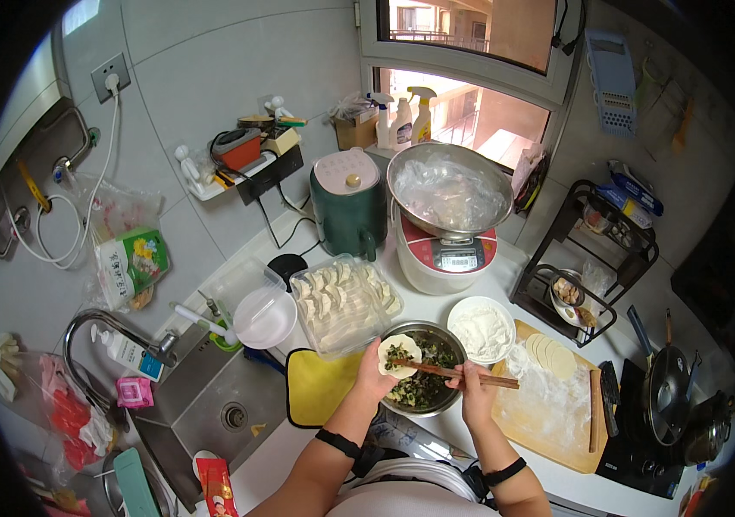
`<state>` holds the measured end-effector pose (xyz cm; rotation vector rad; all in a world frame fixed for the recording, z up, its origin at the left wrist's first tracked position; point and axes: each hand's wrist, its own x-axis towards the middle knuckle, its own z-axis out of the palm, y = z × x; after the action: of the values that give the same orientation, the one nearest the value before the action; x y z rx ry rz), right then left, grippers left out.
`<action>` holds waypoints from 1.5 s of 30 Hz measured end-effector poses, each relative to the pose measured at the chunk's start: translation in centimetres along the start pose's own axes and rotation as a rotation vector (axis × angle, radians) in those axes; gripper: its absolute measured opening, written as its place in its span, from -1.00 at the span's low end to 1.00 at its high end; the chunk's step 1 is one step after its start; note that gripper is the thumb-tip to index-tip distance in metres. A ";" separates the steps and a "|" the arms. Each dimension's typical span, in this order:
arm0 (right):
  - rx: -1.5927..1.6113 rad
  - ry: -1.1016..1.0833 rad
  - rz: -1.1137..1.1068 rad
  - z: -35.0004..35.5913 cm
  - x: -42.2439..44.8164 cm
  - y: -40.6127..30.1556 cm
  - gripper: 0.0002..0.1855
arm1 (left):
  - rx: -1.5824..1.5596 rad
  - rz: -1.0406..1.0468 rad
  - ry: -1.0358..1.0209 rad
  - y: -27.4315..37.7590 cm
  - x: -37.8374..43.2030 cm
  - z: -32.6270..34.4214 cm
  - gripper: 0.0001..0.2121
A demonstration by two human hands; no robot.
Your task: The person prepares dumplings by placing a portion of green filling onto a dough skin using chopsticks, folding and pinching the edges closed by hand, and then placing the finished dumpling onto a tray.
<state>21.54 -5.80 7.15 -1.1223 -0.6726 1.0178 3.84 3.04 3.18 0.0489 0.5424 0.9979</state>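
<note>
My left hand point(374, 371) holds a round dough wrapper point(410, 346) over the left rim of a steel bowl. On the wrapper lies a small heap of green chopped filling point(398, 354). A pair of wooden chopsticks point(438, 371) is gripped in my right hand point(476, 388), their tips at that heap. The steel bowl point(432, 411) below holds more of the same chopped filling. To its right, a floured wooden board point(538, 426) carries several overlapping wrappers point(551, 355) and a rolling pin point(595, 410). Behind the bowl, a clear plastic container point(341, 310) holds rows of folded dumplings.
A white bowl of flour point(482, 329) stands beside the board. A yellow cloth point(325, 388) lies left, by the sink point(257, 388). Behind are a green air fryer point(349, 207) and a rice cooker point(445, 258) with a steel basin point(399, 200) on top. A cleaver point(608, 394) and pan point(668, 400) sit right.
</note>
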 end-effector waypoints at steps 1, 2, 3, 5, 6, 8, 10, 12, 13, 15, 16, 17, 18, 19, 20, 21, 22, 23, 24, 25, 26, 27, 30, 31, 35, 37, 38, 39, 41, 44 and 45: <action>0.000 0.002 -0.001 -0.1 0.0 0.2 -0.71 | -0.012 -0.015 -0.009 0.0 -0.1 0.2 -0.55; -0.067 -0.053 -0.016 -0.2 0.0 0.7 -0.71 | -0.011 -0.016 -0.010 0.0 -0.1 0.5 -0.55; -0.134 -0.109 -0.030 -0.3 0.0 1.2 -0.71 | -0.010 -0.009 -0.002 0.0 -0.3 0.7 -0.55; -0.135 -0.109 -0.032 -0.6 0.4 1.8 -0.72 | -0.008 -0.002 0.006 -0.1 -0.2 0.8 -0.55; -0.109 -0.062 -0.017 -0.5 0.6 1.7 -0.72 | -0.004 0.011 -0.014 0.0 -0.2 0.6 -0.56; -0.062 -0.005 0.018 -0.5 1.0 2.0 -0.71 | 0.001 0.026 -0.033 0.1 -0.2 0.1 -0.56; 0.010 0.003 0.052 -0.7 1.1 1.9 -0.72 | 0.021 0.035 -0.029 0.1 -0.2 0.2 -0.57; 0.083 0.011 0.088 -0.9 1.4 1.9 -0.72 | 0.016 0.033 -0.020 0.1 -0.3 0.2 -0.57; 0.103 0.037 0.093 -1.0 1.8 1.9 -0.74 | 0.011 0.032 -0.009 0.1 -0.3 0.2 -0.57; 0.126 0.066 0.098 -1.4 2.2 2.1 -0.75 | 0.013 0.031 -0.016 0.1 -0.2 0.0 -0.57; 0.123 0.065 0.136 -1.5 2.3 2.3 -0.74 | 0.015 0.031 -0.024 0.1 -0.1 -0.1 -0.58; 0.121 0.065 0.174 -1.7 2.3 2.4 -0.73 | 0.018 0.028 -0.023 0.1 0.0 -0.3 -0.58; 0.160 0.109 0.181 -1.6 2.2 2.1 -0.73 | 0.044 0.058 -0.054 0.1 -0.1 -0.5 -0.58; 0.198 0.154 0.188 -1.4 2.1 1.5 -0.72 | 0.070 0.088 -0.086 0.1 -0.2 -0.8 -0.58; 0.169 0.143 0.176 -1.7 2.5 1.1 -0.72 | 0.057 0.091 -0.013 0.2 0.0 -0.9 -0.59; 0.095 0.177 0.147 -2.3 2.8 1.1 -0.70 | 0.004 0.079 -0.022 0.6 0.2 -1.0 -0.58; 0.020 0.160 0.104 -3.1 3.0 1.4 -0.71 | -0.003 0.084 -0.015 0.8 0.0 -1.4 -0.58; -0.055 0.142 0.062 -3.7 3.0 2.0 -0.71 | -0.009 0.089 -0.008 0.9 -0.3 -1.8 -0.58; -0.057 0.149 0.066 -4.0 3.0 2.5 -0.71 | -0.014 0.095 0.033 1.2 -0.5 -1.7 -0.57; -0.232 0.087 0.086 -4.4 2.8 2.9 -0.72 | -0.034 0.087 0.008 1.3 -0.6 -2.3 -0.57; -0.406 0.022 0.108 -4.8 2.7 3.3 -0.72 | -0.040 0.097 0.016 1.3 -0.8 -2.6 -0.57; -0.405 0.026 0.113 -4.7 2.5 3.4 -0.72 | -0.044 0.110 0.024 1.3 -1.0 -2.8 -0.56; -0.423 0.056 0.054 -3.4 2.4 3.9 -0.71 | -0.044 0.111 -0.009 1.3 -1.5 -3.3 -0.55; -0.421 0.057 0.057 -3.3 2.5 4.2 -0.71 | -0.041 0.110 -0.006 1.3 -1.6 -3.6 -0.55; -0.412 0.064 0.075 -3.4 3.1 5.5 -0.72 | -0.060 0.175 0.010 2.1 -2.6 -3.4 -0.57; -0.401 0.079 0.058 -3.1 3.3 5.6 -0.72 | -0.081 0.194 0.031 2.4 -3.4 -3.0 -0.58; -0.385 0.064 0.056 -2.9 3.4 5.6 -0.72 | -0.073 0.202 0.068 2.5 -3.6 -2.9 -0.59; -0.368 0.048 0.051 -2.6 3.5 5.6 -0.72 | -0.066 0.210 0.102 2.5 -3.8 -2.9 -0.59; -0.320 0.030 0.098 -2.2 3.6 6.1 -0.72 | -0.066 0.207 0.117 2.3 -3.7 -3.3 -0.59; -0.215 0.044 0.196 -1.8 3.8 6.9 -0.73 | -0.075 0.216 0.136 1.8 -3.6 -3.8 -0.59; -0.159 0.073 0.250 -1.7 3.8 7.0 -0.74 | -0.086 0.229 0.142 1.7 -3.5 -3.9 -0.59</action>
<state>22.34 -2.36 -0.22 -1.4020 -0.5716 1.1428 -0.71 0.36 1.71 -0.0372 0.6326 1.2538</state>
